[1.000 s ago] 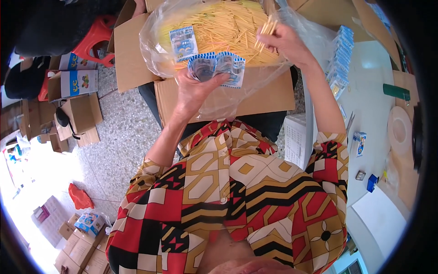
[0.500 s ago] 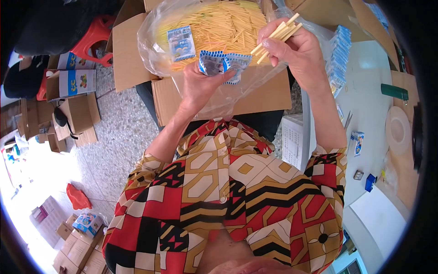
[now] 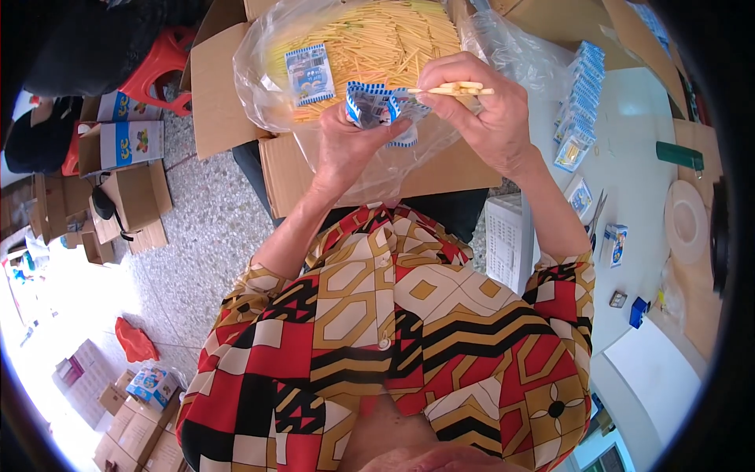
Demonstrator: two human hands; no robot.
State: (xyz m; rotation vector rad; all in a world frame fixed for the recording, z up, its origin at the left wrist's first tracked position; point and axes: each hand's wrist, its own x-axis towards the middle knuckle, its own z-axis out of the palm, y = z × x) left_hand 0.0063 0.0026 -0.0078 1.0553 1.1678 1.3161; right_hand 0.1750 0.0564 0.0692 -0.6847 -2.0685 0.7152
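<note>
My left hand (image 3: pixel 344 149) grips a small blue-and-white packet (image 3: pixel 370 104), its mouth spread apart and facing up. My right hand (image 3: pixel 491 118) pinches a small bunch of thin pale-yellow snack sticks (image 3: pixel 458 89), with their left ends close to the mouth of the packet. I cannot tell whether any tips are inside it. Beyond both hands lies a large heap of loose sticks (image 3: pixel 385 39) in a clear plastic bag (image 3: pixel 253 86), which lines a cardboard box (image 3: pixel 214 98). Another flat packet (image 3: pixel 309 74) rests on the heap's left side.
On the pale table (image 3: pixel 629 110) at the right stands a row of packets (image 3: pixel 580 98). Scissors (image 3: pixel 599 214), a green tool (image 3: pixel 679 156) and a small blue object (image 3: pixel 638 313) lie there too. A white plastic basket (image 3: pixel 503 236) sits beside the table; a red stool (image 3: pixel 161 75) is at far left.
My right hand has come down and left, bringing the sticks from a raised slant to nearly level beside the packet. The packet's mouth has widened in my left hand.
</note>
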